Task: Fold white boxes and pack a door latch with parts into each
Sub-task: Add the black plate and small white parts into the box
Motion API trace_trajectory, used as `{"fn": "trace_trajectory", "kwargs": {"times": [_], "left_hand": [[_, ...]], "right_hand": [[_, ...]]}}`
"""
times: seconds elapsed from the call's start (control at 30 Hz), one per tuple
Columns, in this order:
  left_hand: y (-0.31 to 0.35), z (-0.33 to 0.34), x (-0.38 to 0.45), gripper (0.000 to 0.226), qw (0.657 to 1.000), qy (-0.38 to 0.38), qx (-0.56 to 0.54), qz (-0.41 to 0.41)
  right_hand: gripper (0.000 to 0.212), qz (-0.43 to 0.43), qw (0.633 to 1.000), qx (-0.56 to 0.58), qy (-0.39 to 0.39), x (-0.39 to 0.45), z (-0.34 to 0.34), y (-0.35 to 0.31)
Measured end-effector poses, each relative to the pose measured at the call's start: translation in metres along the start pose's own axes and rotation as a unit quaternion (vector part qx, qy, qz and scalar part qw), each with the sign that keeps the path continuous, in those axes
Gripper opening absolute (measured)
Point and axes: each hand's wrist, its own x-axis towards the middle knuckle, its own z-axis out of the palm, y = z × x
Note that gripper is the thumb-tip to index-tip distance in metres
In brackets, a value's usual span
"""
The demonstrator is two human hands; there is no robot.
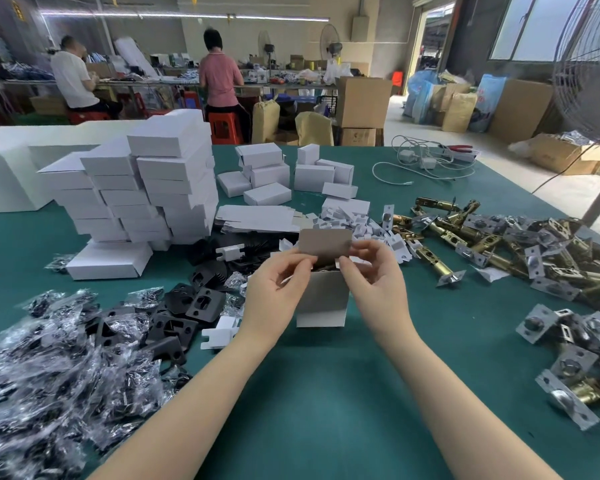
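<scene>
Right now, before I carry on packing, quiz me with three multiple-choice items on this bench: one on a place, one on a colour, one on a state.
1. The brass door latches lie where?
A. right of the box
B. left of the box
C. on the box stack

2. The table cover is what colour?
A. red
B. green
C. yellow

3. The white box in hand is:
A. flat
B. closed
C. upright, top flap open

Answers: 1 A, they pile on the right. 2 B, green cloth shows throughout. 3 C, left hand and right hand hold its raised flap.
</scene>
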Motion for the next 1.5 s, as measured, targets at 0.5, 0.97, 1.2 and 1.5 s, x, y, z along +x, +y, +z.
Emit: {"fn": "trace_trajectory", "kwargs": {"times": [0.5,0.97,1.2,1.5], "left_hand": [[-0.011,-0.011,0.0,0.015,0.991,-0.056,0.048,0.11],[-0.021,-0.014,0.0,0.025,0.96,-0.039,0.186,0.208],[-0.011,-0.01,0.001,0.019,0.982,-0.023,0.12,0.142],[-0.019,-0.016,0.0,0.015,0.969,-0.035,0.131,0.207]], "right_hand": [[0.025,-0.141,0.984,-0.103,-0.027,-0.011,-0.006,0.016],[0.033,-0.171,0.972,-0.153,-0.049,-0.013,-0.01,0.018],[0.026,-0.172,0.98,-0.098,-0.01,-0.012,-0.004,0.011],[0.028,-0.164,0.983,-0.086,-0.018,-0.011,-0.008,0.012]]}}
